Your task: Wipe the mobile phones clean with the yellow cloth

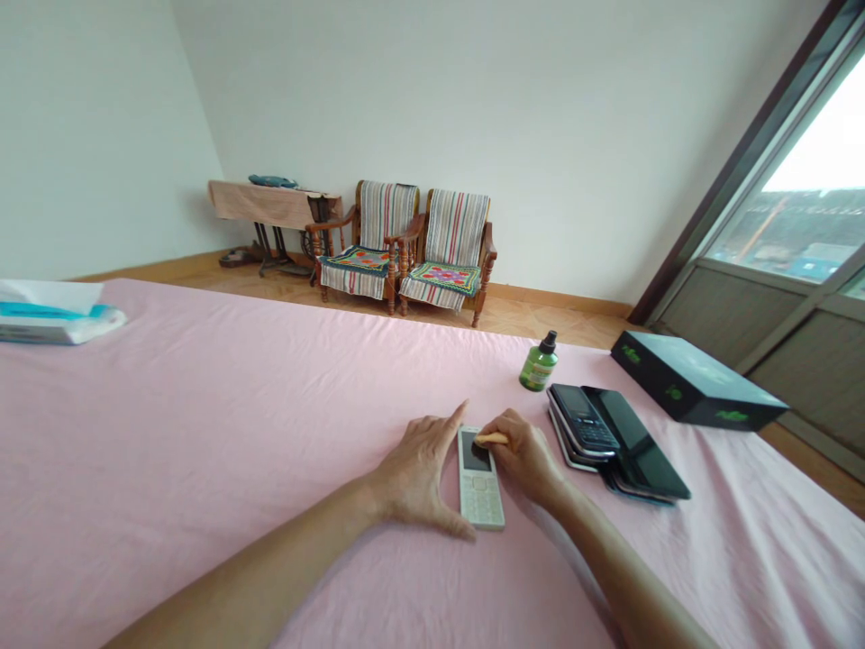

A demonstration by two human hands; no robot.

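A white keypad phone (481,498) lies face up on the pink cloth, its dark screen toward the far end. My left hand (423,473) rests along the phone's left side, with thumb and index finger spread apart around that edge. Pinched in my right hand (527,455) is a short tan wooden-looking stick (493,439), its end over the phone's screen. Whether that end carries bristles is too small to tell.
To the right are stacked keypad phones (582,424) and black flat devices (639,446). Behind them stand a green spray bottle (539,365) and a black box (696,379). A tissue pack (60,320) lies far left on the pink cloth (236,406). Two wooden chairs (446,239) stand beyond.
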